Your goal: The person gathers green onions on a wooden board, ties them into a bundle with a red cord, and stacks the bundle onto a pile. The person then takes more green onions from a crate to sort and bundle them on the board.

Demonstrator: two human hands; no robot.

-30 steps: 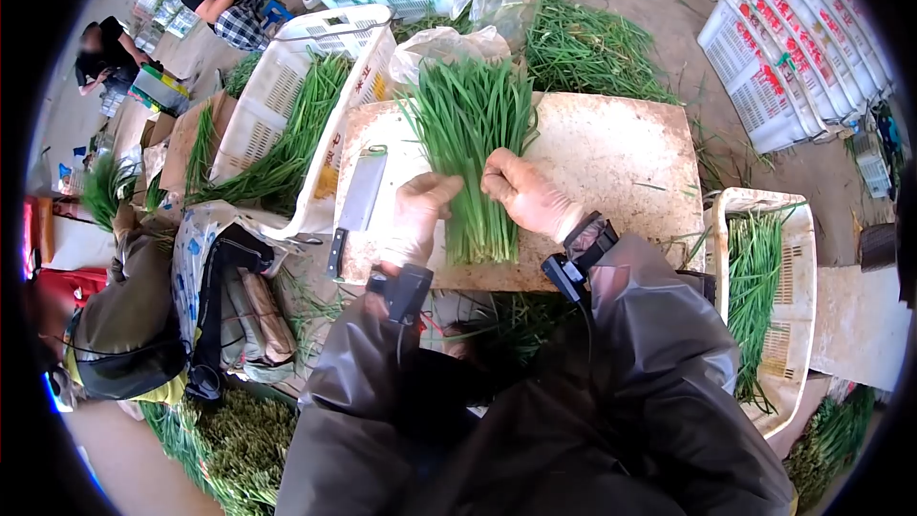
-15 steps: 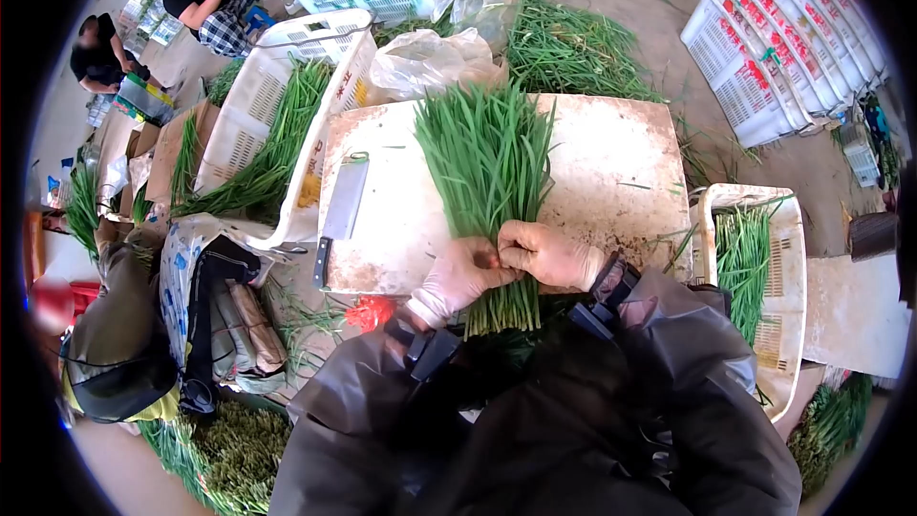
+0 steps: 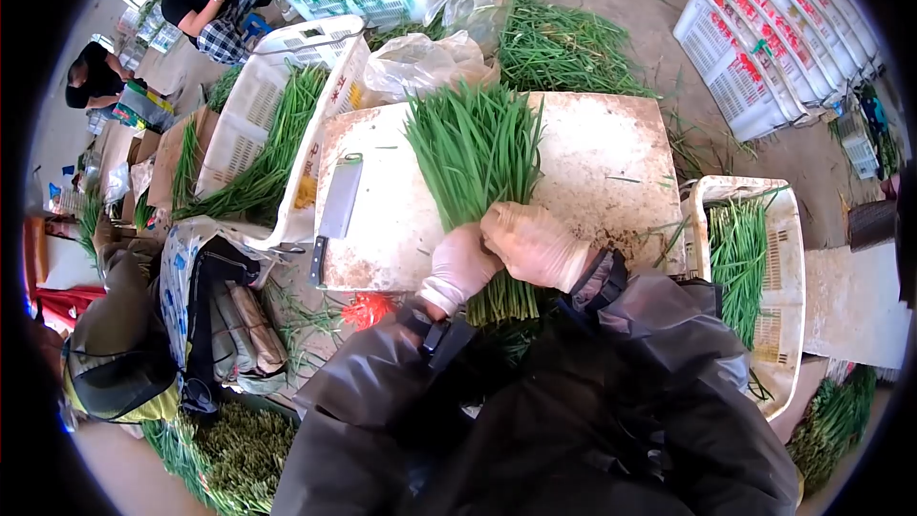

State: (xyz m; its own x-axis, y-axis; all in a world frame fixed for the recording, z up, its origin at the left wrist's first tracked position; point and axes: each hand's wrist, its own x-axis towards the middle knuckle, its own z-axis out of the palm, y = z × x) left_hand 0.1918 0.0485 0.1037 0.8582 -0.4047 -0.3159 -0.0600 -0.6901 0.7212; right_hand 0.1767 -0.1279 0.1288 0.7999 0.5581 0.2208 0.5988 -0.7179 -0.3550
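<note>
A thick bunch of garlic chives (image 3: 475, 153) lies over the near edge of a worn white board (image 3: 602, 153), leaf tips pointing away and cut stems toward my lap. My left hand (image 3: 461, 266), in a pale glove, is closed around the left side of the stems. Gloved as well, my right hand (image 3: 537, 244) is closed on the front of the bunch, its fingers meeting the left hand's. Whether a thin tie is pinched between them is hidden. On the board's left side rests a cleaver (image 3: 341, 199) with a black handle.
Left of the board stands a white crate (image 3: 287, 186) with loose chives; another crate (image 3: 791, 301) with chives is at the right. Red ties (image 3: 369, 310) lie near the board's front edge. Behind are plastic bags (image 3: 425, 59), a chive heap (image 3: 564, 43) and stacked crates (image 3: 755, 48). Two people sit back left.
My right hand has moved up and left over the bunch, against my left hand. The left hand has turned and closed tighter around the stems. The view has shifted slightly.
</note>
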